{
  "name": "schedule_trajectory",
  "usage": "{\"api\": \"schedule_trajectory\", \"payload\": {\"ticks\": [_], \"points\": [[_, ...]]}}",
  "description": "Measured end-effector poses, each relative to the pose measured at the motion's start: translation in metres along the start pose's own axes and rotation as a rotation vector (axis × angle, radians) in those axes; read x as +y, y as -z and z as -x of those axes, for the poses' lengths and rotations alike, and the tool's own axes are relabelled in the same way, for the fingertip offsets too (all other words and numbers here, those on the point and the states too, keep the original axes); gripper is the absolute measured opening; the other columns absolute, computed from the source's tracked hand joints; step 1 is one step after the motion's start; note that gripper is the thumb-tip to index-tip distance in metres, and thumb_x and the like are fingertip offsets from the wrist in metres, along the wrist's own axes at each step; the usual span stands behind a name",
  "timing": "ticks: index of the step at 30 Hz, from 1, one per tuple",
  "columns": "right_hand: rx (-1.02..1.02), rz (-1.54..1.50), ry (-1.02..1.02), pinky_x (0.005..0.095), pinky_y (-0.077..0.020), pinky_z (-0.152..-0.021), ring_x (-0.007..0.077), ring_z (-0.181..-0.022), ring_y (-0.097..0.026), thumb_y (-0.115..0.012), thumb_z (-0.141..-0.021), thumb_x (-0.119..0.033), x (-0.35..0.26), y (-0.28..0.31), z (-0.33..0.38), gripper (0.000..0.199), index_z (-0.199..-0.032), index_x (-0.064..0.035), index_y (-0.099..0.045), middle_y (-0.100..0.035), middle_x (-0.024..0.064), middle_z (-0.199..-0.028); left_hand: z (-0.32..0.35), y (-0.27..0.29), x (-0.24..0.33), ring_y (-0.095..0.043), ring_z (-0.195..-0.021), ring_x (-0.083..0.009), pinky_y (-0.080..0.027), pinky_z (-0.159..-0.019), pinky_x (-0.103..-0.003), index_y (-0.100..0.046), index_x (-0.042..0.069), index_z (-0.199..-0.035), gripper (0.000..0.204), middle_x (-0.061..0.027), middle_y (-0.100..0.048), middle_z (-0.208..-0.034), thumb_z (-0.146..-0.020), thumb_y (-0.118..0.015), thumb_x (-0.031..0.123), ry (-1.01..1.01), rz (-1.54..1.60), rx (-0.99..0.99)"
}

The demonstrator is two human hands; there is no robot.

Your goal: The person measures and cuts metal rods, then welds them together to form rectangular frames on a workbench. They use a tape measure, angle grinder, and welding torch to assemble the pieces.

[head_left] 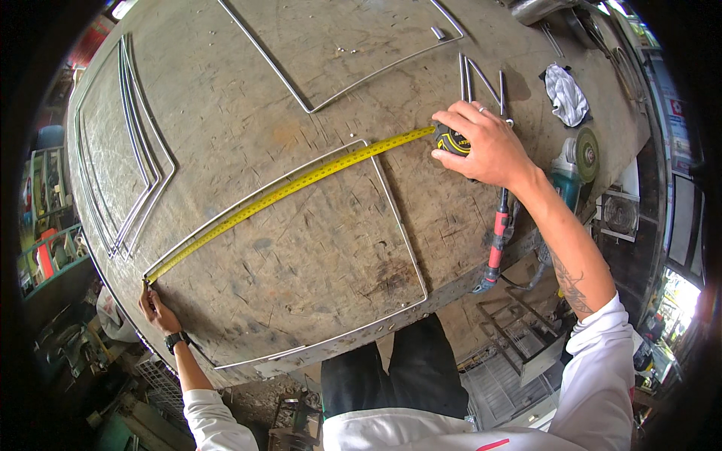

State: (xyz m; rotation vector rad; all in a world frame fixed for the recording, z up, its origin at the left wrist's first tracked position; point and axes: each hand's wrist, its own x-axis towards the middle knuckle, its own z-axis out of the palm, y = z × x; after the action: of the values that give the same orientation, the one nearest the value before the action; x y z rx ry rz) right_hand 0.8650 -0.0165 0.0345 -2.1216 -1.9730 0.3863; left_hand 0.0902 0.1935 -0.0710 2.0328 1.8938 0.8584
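Right hand (pixel 489 146) clasps tape measure (pixel 450 140), left hand (pixel 159 313) pinches its end — blade (pixel 301 183) alongside bent rod (pixel 401 224), toward worktop's (pixel 301 248) left edge

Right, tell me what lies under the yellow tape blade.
The tape blade crosses over the bent rod near a corner; worn tabletop shows beside it. The strip directly beneath is covered, so I can't tell what's there.

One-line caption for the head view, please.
Left hand and right hand stretch a yellow tape measure beside a bent rod on a scuffed table.
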Motion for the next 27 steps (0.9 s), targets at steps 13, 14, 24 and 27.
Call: {"api": "schedule_trajectory", "payload": {"ticks": [13, 14, 24, 27], "points": [[0.01, 0.09, 0.003, 0.0492, -0.0533, -0.097, 0.0377, -0.113, -0.064, -0.078, -0.091, -0.03, -0.01, -0.004, 0.0, 0.046, -0.124, -0.0007, -0.064, -0.066, 0.0155, -0.118, -0.001, -0.001, -0.01, -0.055, -0.096, -0.0155, -0.046, -0.09, -0.032, -0.072, 0.009, -0.138, 0.035, -0.0033, -0.061, -0.11, -0.104, -0.062, 0.008, 0.0, 0.041, -0.001], [0.023, 0.092, 0.011, 0.0492, -0.0533, -0.097, 0.0378, -0.113, -0.064, -0.078, -0.091, -0.03, -0.01, -0.005, 0.0, 0.046, -0.124, -0.0008, -0.064, -0.066, 0.0155, -0.118, -0.001, 0.0, -0.012, -0.055, -0.096, -0.0153, -0.046, -0.09, -0.031, -0.072, 0.009, -0.139, 0.035, -0.0031, -0.061, -0.11, -0.104, -0.063, 0.008, 0.008, 0.044, 0.001], [0.055, 0.093, 0.024, 0.0486, -0.0538, -0.096, 0.0379, -0.111, -0.065, -0.078, -0.091, -0.031, -0.008, -0.008, 0.002, 0.046, -0.123, -0.0014, -0.064, -0.067, 0.0144, -0.118, 0.002, -0.004, 0.01, -0.054, -0.097, -0.0152, -0.046, -0.09, -0.033, -0.07, 0.009, -0.141, 0.037, -0.0036, -0.06, -0.11, -0.106, -0.06, 0.008, 0.012, 0.036, -0.014], [0.033, 0.096, 0.013, 0.0496, -0.0551, -0.097, 0.039, -0.113, -0.066, -0.076, -0.093, -0.035, -0.006, -0.007, 0.002, 0.047, -0.124, -0.0029, -0.064, -0.066, 0.0139, -0.121, 0.0, -0.004, 0.008, -0.054, -0.097, -0.0152, -0.046, -0.09, -0.032, -0.07, 0.009, -0.141, 0.037, -0.0036, -0.059, -0.11, -0.106, -0.059, 0.008, -0.013, 0.025, -0.008]]}}
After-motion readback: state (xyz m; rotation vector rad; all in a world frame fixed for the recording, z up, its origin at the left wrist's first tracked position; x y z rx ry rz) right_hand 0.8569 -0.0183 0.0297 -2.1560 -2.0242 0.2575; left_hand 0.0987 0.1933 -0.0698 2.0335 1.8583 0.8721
